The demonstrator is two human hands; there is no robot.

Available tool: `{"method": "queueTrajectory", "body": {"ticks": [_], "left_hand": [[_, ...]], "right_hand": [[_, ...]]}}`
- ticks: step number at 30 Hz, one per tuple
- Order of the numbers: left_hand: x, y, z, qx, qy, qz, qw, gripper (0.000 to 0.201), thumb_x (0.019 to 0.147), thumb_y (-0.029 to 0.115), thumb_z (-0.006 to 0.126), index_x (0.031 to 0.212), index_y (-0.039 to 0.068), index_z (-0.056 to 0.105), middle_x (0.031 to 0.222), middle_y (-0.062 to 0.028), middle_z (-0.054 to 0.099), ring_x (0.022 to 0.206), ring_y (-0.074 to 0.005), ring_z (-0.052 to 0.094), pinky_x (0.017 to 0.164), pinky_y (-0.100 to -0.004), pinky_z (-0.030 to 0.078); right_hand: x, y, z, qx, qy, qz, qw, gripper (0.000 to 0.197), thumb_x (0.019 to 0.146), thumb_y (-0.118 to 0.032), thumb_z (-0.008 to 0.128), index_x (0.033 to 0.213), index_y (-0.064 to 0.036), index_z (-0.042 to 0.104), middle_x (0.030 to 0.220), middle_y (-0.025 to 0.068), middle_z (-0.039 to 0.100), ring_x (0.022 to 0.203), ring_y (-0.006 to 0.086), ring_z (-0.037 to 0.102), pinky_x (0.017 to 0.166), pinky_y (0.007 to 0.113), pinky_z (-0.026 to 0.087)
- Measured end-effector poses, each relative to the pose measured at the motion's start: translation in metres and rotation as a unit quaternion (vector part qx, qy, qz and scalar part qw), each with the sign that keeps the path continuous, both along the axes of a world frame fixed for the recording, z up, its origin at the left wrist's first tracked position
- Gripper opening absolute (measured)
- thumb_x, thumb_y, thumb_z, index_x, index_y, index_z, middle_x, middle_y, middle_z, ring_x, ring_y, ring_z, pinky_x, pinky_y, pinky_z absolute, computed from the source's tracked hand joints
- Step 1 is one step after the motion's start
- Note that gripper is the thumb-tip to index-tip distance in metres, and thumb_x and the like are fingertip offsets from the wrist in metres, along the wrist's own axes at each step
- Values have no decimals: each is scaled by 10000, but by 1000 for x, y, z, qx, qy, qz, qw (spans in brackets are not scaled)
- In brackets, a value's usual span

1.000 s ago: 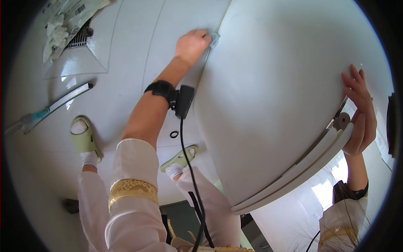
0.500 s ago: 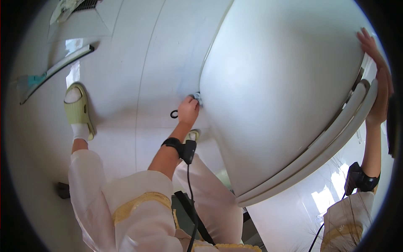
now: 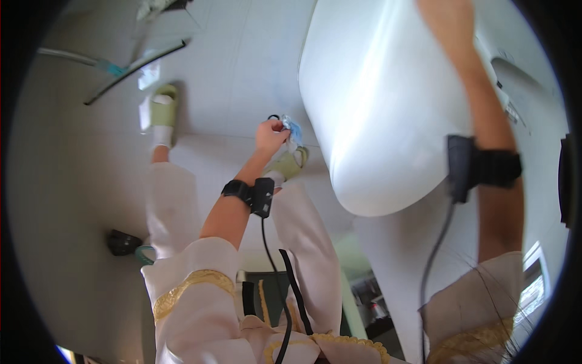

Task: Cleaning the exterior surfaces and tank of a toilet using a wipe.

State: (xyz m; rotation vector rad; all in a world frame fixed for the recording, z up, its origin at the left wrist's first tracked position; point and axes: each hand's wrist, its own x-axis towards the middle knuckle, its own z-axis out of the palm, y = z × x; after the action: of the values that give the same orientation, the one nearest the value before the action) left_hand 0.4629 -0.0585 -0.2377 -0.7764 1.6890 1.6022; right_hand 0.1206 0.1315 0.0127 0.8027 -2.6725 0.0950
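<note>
My left hand (image 3: 271, 137) is closed on a crumpled blue-and-white cloth (image 3: 293, 131). A black ring (image 3: 274, 117) shows behind its fingers; whether ring and cloth are one piece I cannot tell. The hand is a short way left of a big smooth white toilet bowl (image 3: 382, 115), apart from it and over the floor. My right arm reaches up across the toilet's right part. Its hand (image 3: 447, 18) is blurred at the top edge, and the fingers lie outside the picture.
Green slippers are on my feet, the left one (image 3: 163, 104) on the pale tiled floor (image 3: 233, 79) and the right one (image 3: 290, 162) just below the cloth. A floor squeegee (image 3: 136, 70) lies at the far left. A dark object (image 3: 124, 242) stands beside my left leg.
The left hand has drawn the cloth away from the toilet's side. My right hand has left the seat and lid edge and swung up and left. The view has shifted.
</note>
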Motion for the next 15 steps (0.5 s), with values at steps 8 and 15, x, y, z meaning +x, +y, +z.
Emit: {"method": "queueTrajectory", "body": {"ticks": [8, 15], "left_hand": [[-39, -42, 118, 1, -60, -211, 976, 202, 781, 53, 716, 950, -29, 642, 859, -77, 650, 730, -143, 645, 638, -275, 569], [-22, 9, 174, 77, -142, -350, 923, 230, 755, 55, 748, 908, -66, 627, 831, -108, 644, 709, -144, 640, 615, -248, 561]], "right_hand": [[317, -12, 16, -420, -274, -241, 831, 210, 771, 45, 613, 967, -21, 650, 946, 138, 669, 720, 241, 646, 623, 319, 517], [454, -77, -30, -507, -302, -466, 659, 499, 810, -18, 621, 1300, -31, 524, 1045, 133, 651, 824, 223, 652, 663, 285, 527]]}}
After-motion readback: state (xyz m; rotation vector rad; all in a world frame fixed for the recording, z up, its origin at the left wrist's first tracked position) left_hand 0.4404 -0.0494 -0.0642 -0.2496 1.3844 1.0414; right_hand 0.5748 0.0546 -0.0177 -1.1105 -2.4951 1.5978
